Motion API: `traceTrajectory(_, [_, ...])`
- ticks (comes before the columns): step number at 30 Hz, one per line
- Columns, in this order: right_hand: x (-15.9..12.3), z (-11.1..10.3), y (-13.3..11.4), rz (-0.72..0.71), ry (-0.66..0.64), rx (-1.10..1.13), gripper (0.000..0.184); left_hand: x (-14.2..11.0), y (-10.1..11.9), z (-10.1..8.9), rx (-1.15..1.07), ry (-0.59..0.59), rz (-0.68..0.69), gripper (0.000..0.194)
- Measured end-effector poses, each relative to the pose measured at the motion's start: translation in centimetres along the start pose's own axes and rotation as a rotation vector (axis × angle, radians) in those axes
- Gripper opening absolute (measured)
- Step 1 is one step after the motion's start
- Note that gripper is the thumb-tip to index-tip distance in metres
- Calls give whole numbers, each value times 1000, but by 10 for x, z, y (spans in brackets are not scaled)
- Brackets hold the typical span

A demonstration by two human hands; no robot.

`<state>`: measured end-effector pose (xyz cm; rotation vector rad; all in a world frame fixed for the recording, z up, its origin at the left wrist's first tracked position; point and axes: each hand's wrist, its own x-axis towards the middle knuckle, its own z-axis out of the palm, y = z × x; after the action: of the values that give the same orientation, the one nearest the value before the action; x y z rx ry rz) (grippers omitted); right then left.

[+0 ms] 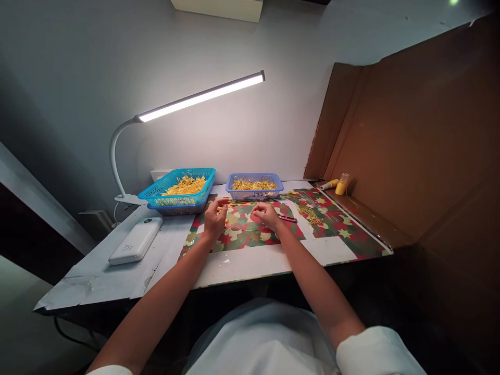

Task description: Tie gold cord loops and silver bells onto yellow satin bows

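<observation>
My left hand (215,219) is above the patterned sheet (250,239), its fingers curled together around a small yellow piece (220,208) that is partly hidden. To its right, my right hand (266,214) is closed in a pinch; whatever it holds is too small to make out. Thin yellow strands (239,203) lie on the sheet behind the hands. A fine pale strand (246,229) runs across the sheet between them. Just beyond my right wrist lies a pink-red tool (288,219), perhaps a cutter.
A blue basket (156,200) of yellow pieces stands back left, stacked on another. A purple basket (255,194) holds more golden pieces. A white power bank (136,240), a lit lamp (201,98), a tangled gold chain (310,214), a yellow bottle (341,185) and a cardboard wall (414,120) surround the workspace.
</observation>
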<state>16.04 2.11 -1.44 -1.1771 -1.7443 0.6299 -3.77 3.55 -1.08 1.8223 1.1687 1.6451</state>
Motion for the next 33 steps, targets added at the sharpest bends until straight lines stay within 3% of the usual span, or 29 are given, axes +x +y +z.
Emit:
traceTrajectory(3, [-2,13,1,-41,-23,-98,4,4,-2,-7,10,128,-27,18])
traceTrajectory(5, [-4,25,-2,-82,-58,-167,12,6,-1,-10,10,183,-42,15])
traceTrajectory(8, [-6,43,-10,-149,-113,-244,19,7,2,-11,-11,220,-77,11])
traceTrajectory(11, [-5,53,-15,-200,-146,-273,10,7,2,-10,-60,211,-144,8])
traceTrajectory(15, [-2,50,-13,-187,-69,-255,7,9,1,-9,-183,43,-302,10])
traceTrajectory(18, [2,43,-8,-154,34,-209,10,8,3,-13,-306,-264,-492,28])
traceTrajectory(21, [4,37,-6,-146,97,-165,13,3,8,-14,-408,-600,-687,32])
traceTrajectory(24, [4,34,-8,-153,149,-144,14,-2,9,-10,-501,-775,-816,36])
traceTrajectory(27, [0,32,-12,-171,179,-145,16,-2,4,-3,-592,-775,-880,37])
traceTrajectory(33, [-6,31,-15,-213,107,-151,17,2,-11,3,-699,-558,-861,21])
